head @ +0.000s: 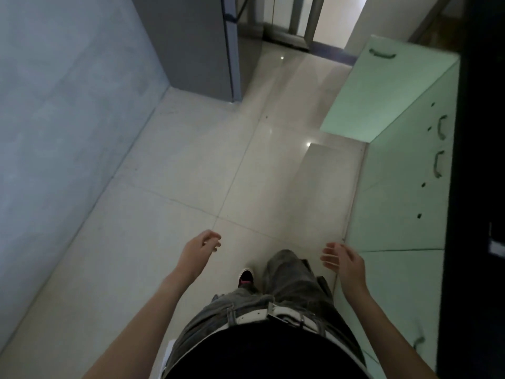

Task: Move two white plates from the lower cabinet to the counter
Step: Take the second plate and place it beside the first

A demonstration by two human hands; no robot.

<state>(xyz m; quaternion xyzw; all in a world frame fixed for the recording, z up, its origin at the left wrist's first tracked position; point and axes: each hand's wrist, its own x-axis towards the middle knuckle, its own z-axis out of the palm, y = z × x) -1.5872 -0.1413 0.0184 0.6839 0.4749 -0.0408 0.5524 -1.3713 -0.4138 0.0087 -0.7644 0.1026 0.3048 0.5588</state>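
Left hand [200, 248]: empty, fingers loosely curled, held over the pale glossy tiled floor [191, 187]. Right hand [345, 259]: empty, fingers spread and slightly bent, just beside the pale green lower cabinet fronts [404, 187] along the right. One pale green cabinet door [382, 88] stood swung out over the floor farther ahead; interior hidden. White plates: none visible, location could not be told. Dark counter edge [475, 132] ran above the cabinets. Grey wall [68, 105] at left; grey upright appliance [196, 45] beyond it.
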